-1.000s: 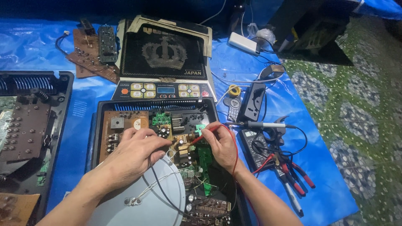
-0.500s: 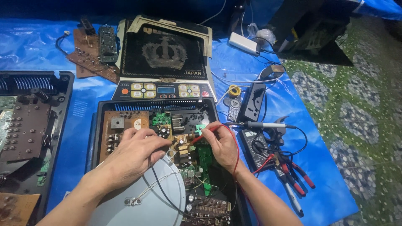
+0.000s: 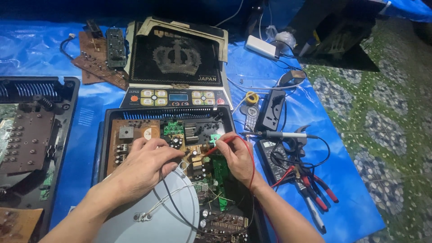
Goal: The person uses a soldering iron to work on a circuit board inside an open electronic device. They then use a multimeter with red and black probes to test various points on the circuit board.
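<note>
Head view, looking down on a blue plastic sheet (image 3: 90, 112) spread as the work surface. Centre frame: an opened black induction-cooker base (image 3: 101, 148) with its brown and green circuit boards (image 3: 173, 128) exposed. Left hand (image 3: 146, 162) rests curled, palm down, on the boards; a black lead (image 3: 168, 202) runs out from under it toward 6 o'clock, but whether the fingers pinch a probe cannot be told. Right hand (image 3: 236, 157), just beside the left at its 3 o'clock, is closed around a red test probe (image 3: 220, 146), tip pointing toward 9 o'clock onto the board; the red lead (image 3: 253, 166) loops over the wrist. A round silver-grey coil plate (image 3: 157, 211) lies at 6 o'clock of the left hand, inside the base.

At 12 o'clock of the base: the cooker's black glass top panel (image 3: 175, 58) with cream button strip, lying flat. At 3 o'clock of the right hand: a dark multimeter (image 3: 272, 159), a soldering iron (image 3: 281, 134) across it, red-handled pliers (image 3: 315, 189) near 4 o'clock. A black power strip (image 3: 273, 110) and yellow solder spool (image 3: 251, 97) sit at 1 o'clock. A second opened black housing (image 3: 67, 112) lies at 9 o'clock; loose brown boards (image 3: 96, 63) at 11 o'clock.
</note>
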